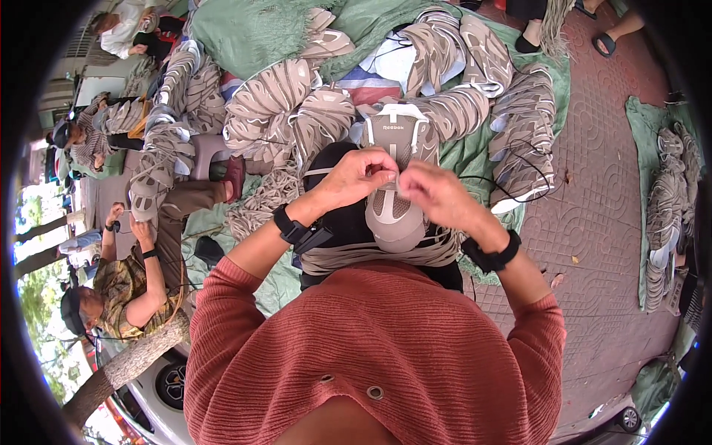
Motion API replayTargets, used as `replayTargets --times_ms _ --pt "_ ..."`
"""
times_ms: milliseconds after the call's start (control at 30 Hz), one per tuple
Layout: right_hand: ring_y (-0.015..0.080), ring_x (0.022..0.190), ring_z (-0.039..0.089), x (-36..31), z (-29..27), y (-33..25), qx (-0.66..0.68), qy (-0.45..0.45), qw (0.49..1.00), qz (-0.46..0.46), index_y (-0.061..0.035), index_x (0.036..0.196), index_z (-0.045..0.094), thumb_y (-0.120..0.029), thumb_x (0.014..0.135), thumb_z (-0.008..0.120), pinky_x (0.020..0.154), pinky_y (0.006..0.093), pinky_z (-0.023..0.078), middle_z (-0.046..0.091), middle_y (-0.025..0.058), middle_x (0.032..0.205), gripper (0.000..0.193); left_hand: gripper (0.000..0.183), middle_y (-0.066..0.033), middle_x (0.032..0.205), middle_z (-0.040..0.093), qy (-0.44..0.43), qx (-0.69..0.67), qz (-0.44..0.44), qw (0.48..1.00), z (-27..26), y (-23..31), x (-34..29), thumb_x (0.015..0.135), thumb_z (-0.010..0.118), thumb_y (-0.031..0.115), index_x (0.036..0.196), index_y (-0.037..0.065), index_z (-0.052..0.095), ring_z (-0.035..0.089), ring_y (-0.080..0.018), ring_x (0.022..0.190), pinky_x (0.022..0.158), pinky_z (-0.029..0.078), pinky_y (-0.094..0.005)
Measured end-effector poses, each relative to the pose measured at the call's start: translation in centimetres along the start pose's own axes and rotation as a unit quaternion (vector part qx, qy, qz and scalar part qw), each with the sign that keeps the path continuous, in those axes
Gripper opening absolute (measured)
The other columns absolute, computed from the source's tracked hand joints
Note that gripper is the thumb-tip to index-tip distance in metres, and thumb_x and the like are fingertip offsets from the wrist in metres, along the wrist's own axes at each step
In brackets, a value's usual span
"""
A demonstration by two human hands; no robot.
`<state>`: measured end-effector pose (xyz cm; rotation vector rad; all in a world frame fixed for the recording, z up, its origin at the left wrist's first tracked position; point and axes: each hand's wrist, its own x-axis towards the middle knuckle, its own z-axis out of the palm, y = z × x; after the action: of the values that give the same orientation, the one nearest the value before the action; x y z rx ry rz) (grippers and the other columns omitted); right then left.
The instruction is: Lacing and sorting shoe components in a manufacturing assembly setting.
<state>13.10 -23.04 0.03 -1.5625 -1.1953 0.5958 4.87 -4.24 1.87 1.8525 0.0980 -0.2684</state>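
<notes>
Left hand [362,176]: back turned upward, thumb and forefinger brought together in a pinch, the other fingers folded in; poised over the middle of the shoe upper. Whether a strand lies in the pinch cannot be told.

Right hand [439,196]: just beside the left, fingers curled inward and the thumb side turned toward it; blurred, so neither its degree of closure nor any thing held can be told.

Shoe upper [395,225], one: taupe and grey with pale trim, on the person's lap directly beneath both hands; rounded toe nearest the body, tongue [394,132] pointing away (lettering on it, left untranscribed).

Laces [377,259], taupe, a quantity: laid across the lap between toe and sweater [371,334].

Lace heap [271,199], same colour: loose on the ground, to the left of the lap.

Stacked uppers [268,104], several curved rows: nested one into another, beyond the lap, on a green tarpaulin [252,33].

Co-worker [122,297], one: seated at left, both hands raised near a further upper [145,194].
</notes>
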Motion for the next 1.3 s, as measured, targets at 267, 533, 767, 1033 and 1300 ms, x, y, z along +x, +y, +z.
replayTargets --times_ms 267,533,767,1033,1300 --pt "0.0284 0.064 0.054 -0.5 -0.5 0.7 -0.209 0.122 0.967 -0.073 -0.0041 0.082 0.05 -0.001 0.075 0.058 0.061 0.0357 0.044 0.051 0.0094 0.075 0.011 0.007 0.0004 0.078 0.053 -0.035 -0.001 -0.016 0.999 -0.3 0.7 0.3 0.084 0.061 0.007 0.085 0.0 0.06 0.048 -0.0052 0.07 0.061 0.039 -0.0206" --pt "0.0318 0.062 0.055 0.3 0.6 1.1 -0.176 0.119 0.977 -0.019 -0.0047 0.084 0.05 -0.001 0.072 0.057 0.059 0.0377 0.045 0.054 0.0123 0.07 0.014 0.007 0.0007 0.079 0.054 -0.005 0.018 -0.017 1.0 -0.1 0.8 0.1 0.084 0.06 0.005 0.089 0.001 0.062 0.048 -0.0046 0.069 0.061 0.04 -0.0204" --pt "0.0068 0.062 0.05 0.8 -2.0 1.5 0.146 -0.126 0.97 0.15 -0.0017 0.098 0.055 0.003 0.078 0.052 0.059 0.0249 0.042 0.053 0.0006 0.066 0.02 0.008 0.0024 0.079 0.056 0.005 0.009 -0.033 0.999 -0.4 1.6 0.2 0.084 0.059 0.006 0.09 0.003 0.063 0.047 -0.0033 0.07 0.063 0.039 -0.0187" --pt "0.0106 0.067 0.056 1.7 -3.7 2.2 0.131 -0.097 0.983 0.089 -0.0046 0.092 0.062 -0.004 0.08 0.057 0.062 0.0263 0.044 0.059 0.0027 0.077 0.014 0.008 0.0036 0.079 0.056 0.012 -0.005 -0.03 0.999 -0.5 1.0 0.2 0.085 0.058 0.006 0.09 0.001 0.062 0.046 -0.0028 0.07 0.064 0.04 -0.0192" --pt "0.0291 0.063 0.057 1.6 -1.6 1.6 -0.299 0.162 0.937 -0.076 -0.0048 0.075 0.054 -0.007 0.072 0.062 0.058 0.0364 0.045 0.052 0.0092 0.064 0.009 0.009 0.0016 0.078 0.055 0.019 0.026 -0.009 0.999 0.2 1.4 -0.2 0.084 0.058 0.004 0.092 0.002 0.062 0.047 -0.0046 0.07 0.063 0.04 -0.0204"
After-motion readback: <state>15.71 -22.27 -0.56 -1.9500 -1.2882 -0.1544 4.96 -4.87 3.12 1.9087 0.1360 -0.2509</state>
